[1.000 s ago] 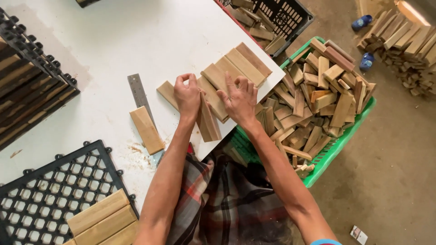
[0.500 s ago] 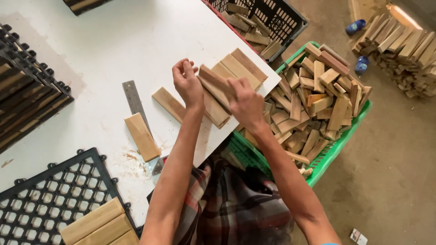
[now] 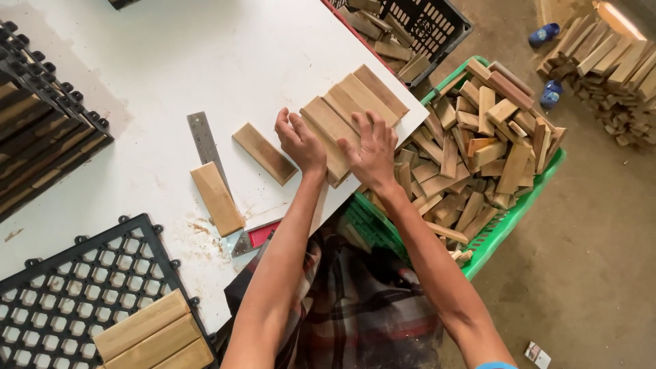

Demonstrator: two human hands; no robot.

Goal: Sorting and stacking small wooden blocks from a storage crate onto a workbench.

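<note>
While both hands rest on the row of wooden slats (image 3: 355, 102) lying side by side at the corner of the white table (image 3: 171, 61), neither is closed around anything: the left hand (image 3: 299, 141) lies palm down with its fingers loosely curled against the near-left end of the row, and the right hand (image 3: 372, 149) is spread flat, fingers splayed, pressing on the near-right end where the slats reach the table edge. The slats sit directly under and just beyond the fingertips, running away from the person at a slant. Just left of the left hand a single loose slat (image 3: 264, 153) lies apart from the row, and further left a paler wooden block (image 3: 216, 198) lies touching a steel ruler (image 3: 204, 140). Nearer the person than that block, beside the left forearm, a small metal square with a red part (image 3: 251, 238) sits at the table edge amid sawdust. Well to the left of the left arm, a black plastic grid tile (image 3: 61, 301) carries three slats (image 3: 154, 336) fitted at its near corner, and far left a stack of finished dark tiles (image 3: 41, 137) lies on the table. To the right of the right hand, below the table edge, a green crate (image 3: 509, 215) is heaped with short wood pieces (image 3: 478, 150); beyond the hands a black crate (image 3: 430, 24) holds more, and far right a pile of timber (image 3: 615, 61) lies on the floor.
</note>
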